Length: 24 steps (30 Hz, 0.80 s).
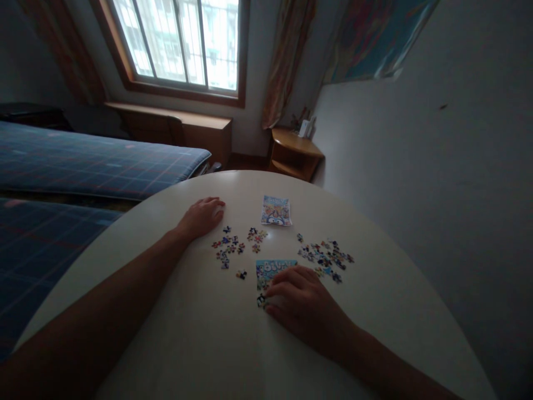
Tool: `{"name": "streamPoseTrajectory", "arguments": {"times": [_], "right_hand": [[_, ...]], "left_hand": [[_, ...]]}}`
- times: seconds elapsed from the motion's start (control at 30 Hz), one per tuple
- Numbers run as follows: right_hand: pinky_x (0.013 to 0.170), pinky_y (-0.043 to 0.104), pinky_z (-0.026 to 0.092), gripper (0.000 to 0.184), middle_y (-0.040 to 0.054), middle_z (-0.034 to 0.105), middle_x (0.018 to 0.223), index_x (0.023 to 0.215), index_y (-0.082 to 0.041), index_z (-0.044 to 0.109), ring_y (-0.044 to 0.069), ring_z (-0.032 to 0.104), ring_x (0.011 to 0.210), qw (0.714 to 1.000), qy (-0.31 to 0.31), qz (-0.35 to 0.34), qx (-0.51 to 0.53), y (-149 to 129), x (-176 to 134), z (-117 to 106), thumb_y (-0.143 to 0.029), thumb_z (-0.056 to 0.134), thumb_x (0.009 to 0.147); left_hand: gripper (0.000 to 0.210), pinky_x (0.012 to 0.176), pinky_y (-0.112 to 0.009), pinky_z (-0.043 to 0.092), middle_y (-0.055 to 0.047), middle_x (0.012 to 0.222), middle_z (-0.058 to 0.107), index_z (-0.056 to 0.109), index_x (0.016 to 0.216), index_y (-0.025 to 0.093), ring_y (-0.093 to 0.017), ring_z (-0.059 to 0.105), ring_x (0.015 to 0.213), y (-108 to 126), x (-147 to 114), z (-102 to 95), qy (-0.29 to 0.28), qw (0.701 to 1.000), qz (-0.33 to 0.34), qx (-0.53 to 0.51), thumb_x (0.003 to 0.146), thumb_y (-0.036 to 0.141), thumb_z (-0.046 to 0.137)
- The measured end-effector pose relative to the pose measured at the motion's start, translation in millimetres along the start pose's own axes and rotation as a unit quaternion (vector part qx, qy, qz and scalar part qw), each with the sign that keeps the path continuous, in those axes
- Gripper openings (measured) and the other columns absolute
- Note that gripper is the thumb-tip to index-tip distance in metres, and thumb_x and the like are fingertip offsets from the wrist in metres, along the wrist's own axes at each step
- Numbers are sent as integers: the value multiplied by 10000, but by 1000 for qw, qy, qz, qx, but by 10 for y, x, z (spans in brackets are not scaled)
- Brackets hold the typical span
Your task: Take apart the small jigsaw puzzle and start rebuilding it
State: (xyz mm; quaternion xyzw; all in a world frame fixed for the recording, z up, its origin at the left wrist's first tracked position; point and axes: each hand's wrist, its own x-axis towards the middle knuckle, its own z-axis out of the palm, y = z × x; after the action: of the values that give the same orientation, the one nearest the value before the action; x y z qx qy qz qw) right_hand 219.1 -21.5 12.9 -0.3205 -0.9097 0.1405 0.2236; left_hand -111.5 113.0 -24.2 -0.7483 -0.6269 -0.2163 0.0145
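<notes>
My right hand point(302, 297) is over a colourful rectangular picture point(270, 268) with large lettering along its top, covering much of it. At the picture's lower left corner, my thumb and index fingertip close on a small dark puzzle piece point(261, 300). My left hand point(202, 216) rests on the table farther off to the left, palm down, holding nothing, its fingers loosely bent and apart. Just below it lie loose puzzle pieces point(232, 241), with a smaller cluster point(256, 235) to their right. A single piece point(241, 274) lies left of the picture.
A larger group of puzzle pieces point(327, 255) is spread to the right of the picture. Beyond lies a printed packet point(276, 210) on the round white table point(208, 344). Plaid mattresses point(104, 161) are at left, a wooden corner cabinet point(295, 143) behind, and a wall at right.
</notes>
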Motion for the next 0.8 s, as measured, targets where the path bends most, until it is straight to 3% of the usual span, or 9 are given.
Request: {"name": "streamPoseTrajectory", "arguments": {"times": [0.3,0.57,0.8], "right_hand": [[974,435,331,152,18,692,1047,916,-247,671,228,584,1061,995,-45,85,22,-155,27,35,-161,726,804],[972,413,284,115,17,705,1006,892,-251,660,231,593,1041,996,43,72,-11,-81,29,124,-184,713,816],[963,370,272,102,-6,710,992,901,-266,665,205,597,1017,996,69,51,-31,-55,39,137,-234,720,822]], "left_hand": [[367,1108,-429,404,-91,1329,603,649,1189,210,-265,558,1231,6,6,14,4,1000,-10,6,892,323,466],[368,1100,-417,411,-98,1331,600,651,1192,205,-267,560,1227,31,-3,-4,4,1000,-11,9,896,322,466],[365,1094,-432,415,-95,1334,601,647,1192,212,-272,552,1235,4,7,20,5,1000,-12,9,895,328,467]]}}
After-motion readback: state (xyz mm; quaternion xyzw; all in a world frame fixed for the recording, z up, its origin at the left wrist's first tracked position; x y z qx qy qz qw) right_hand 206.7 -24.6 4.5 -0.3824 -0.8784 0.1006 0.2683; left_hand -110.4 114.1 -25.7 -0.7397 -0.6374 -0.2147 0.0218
